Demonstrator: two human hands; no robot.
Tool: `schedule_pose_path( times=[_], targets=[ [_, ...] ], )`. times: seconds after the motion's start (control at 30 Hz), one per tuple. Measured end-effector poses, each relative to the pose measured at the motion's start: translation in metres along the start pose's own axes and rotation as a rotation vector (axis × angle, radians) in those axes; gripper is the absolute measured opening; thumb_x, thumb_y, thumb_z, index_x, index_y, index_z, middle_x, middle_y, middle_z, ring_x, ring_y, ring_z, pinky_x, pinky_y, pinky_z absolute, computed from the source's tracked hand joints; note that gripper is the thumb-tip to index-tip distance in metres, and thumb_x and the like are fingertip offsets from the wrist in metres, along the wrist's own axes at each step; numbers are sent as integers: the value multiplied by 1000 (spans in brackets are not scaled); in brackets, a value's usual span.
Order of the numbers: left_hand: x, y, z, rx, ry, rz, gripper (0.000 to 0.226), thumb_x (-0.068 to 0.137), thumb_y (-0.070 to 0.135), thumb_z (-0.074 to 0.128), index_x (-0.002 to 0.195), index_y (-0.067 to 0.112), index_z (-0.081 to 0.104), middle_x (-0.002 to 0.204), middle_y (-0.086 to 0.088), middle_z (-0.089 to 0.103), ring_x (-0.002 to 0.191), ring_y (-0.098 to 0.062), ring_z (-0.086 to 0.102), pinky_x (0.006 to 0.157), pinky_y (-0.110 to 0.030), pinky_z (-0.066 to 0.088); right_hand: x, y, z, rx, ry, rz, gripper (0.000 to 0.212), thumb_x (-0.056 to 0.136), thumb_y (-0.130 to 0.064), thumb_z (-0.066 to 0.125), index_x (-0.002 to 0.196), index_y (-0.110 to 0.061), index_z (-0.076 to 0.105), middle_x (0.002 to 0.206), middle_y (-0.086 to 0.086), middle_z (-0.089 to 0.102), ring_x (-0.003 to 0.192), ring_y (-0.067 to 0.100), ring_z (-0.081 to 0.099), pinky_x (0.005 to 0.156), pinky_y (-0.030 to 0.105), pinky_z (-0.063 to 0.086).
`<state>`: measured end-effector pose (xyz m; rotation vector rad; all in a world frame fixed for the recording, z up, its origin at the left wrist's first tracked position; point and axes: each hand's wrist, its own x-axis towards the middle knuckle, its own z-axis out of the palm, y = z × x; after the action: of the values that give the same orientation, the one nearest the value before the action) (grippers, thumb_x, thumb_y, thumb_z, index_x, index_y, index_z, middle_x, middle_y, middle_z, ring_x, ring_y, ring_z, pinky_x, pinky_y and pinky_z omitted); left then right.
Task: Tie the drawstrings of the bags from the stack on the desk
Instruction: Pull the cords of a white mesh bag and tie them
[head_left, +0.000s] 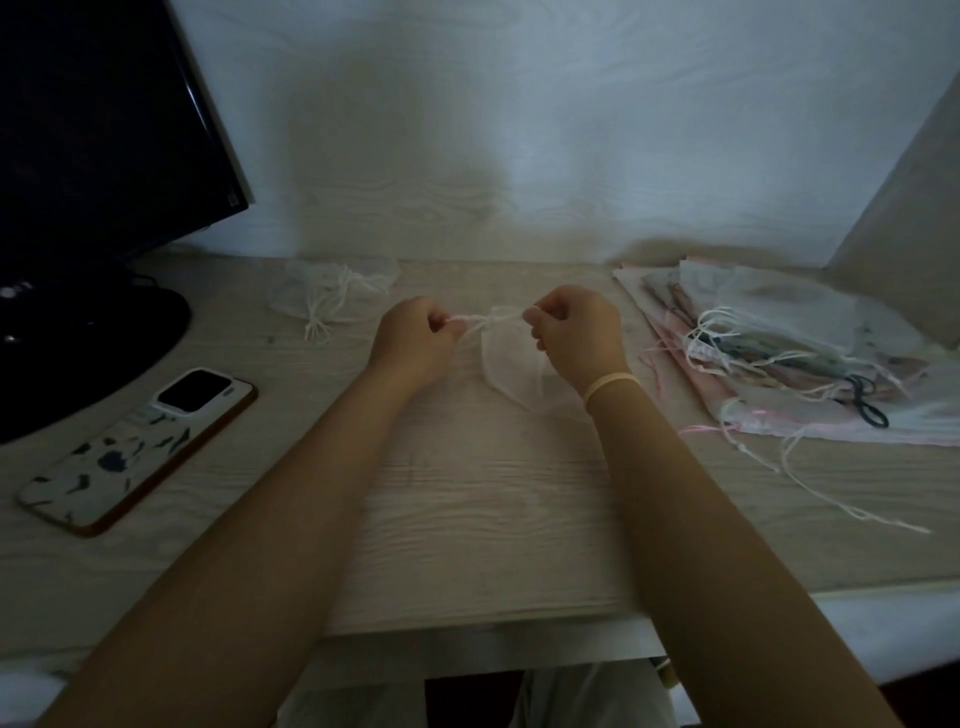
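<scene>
A small sheer white drawstring bag (511, 366) lies on the desk between my hands, its mouth gathered. My left hand (415, 338) pinches the left end of its white drawstring (470, 321). My right hand (576, 332) pinches the right end, and the string runs taut between them. A stack of flat sheer bags (779, 343) with loose white and pink strings lies on the right side of the desk. Two white bags with tied strings (335, 291) rest at the back left of centre.
A phone (135, 447) in a patterned case lies face down at the left. A dark monitor (98, 130) on a round base (78, 353) stands at the back left. A black hair tie (867, 405) lies on the stack. The wooden desk's front edge (467, 621) runs below my forearms.
</scene>
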<state>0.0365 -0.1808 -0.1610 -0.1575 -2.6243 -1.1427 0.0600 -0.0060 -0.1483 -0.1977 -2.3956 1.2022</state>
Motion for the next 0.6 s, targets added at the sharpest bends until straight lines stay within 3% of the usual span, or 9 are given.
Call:
schedule_pose_path(
  times=[0.13,0.23,0.33,0.4,0.47,0.53,0.6],
  targets=[
    [3,-5,2,76,6,-30,16,86,32,66,78,21,59,85,1,58,81,-18,54,72,-26,40,7,10,-5,-16,81,47,11,84,-17,66,74,-13,62,77,12,70,76,29,66,76,45,54],
    [4,-9,3,94,1,-45,17,86,34,66,78,21,59,86,1,58,81,-18,53,74,-28,42,5,10,-7,-88,53,20,11,86,-19,65,77,-12,63,78,10,70,76,25,65,75,35,53],
    [6,-15,1,43,19,-74,17,87,33,66,77,21,59,84,1,61,79,-17,54,71,-25,38,2,5,-13,-88,-82,11,13,86,-25,67,77,-16,65,67,2,68,57,11,59,65,26,47],
    [7,-15,2,-73,28,-102,16,87,29,66,76,19,58,82,0,62,77,-18,57,70,-25,39,-1,-2,-14,-154,-168,-39,22,83,-41,69,80,-19,67,65,-4,64,58,7,56,65,22,41],
    [7,-9,4,-292,26,-109,17,88,24,64,74,20,56,81,-2,64,74,-20,64,68,-29,48,-9,-12,-10,-231,-277,-80,41,69,-56,75,90,-22,66,75,-6,61,69,11,57,65,24,42],
    [4,2,3,-530,13,-130,14,91,18,61,78,17,57,90,-6,64,73,-17,65,61,-32,55,-18,-22,-1,-367,-393,-80,53,64,-55,79,100,-19,64,91,0,64,83,19,62,72,31,51],
    [3,11,-2,-709,-2,-148,8,95,17,58,89,11,58,104,-12,63,78,-17,67,55,-30,57,-21,-31,6,-539,-353,-131,35,77,-41,72,100,-17,64,100,5,66,93,25,63,78,33,51]
  ],
)
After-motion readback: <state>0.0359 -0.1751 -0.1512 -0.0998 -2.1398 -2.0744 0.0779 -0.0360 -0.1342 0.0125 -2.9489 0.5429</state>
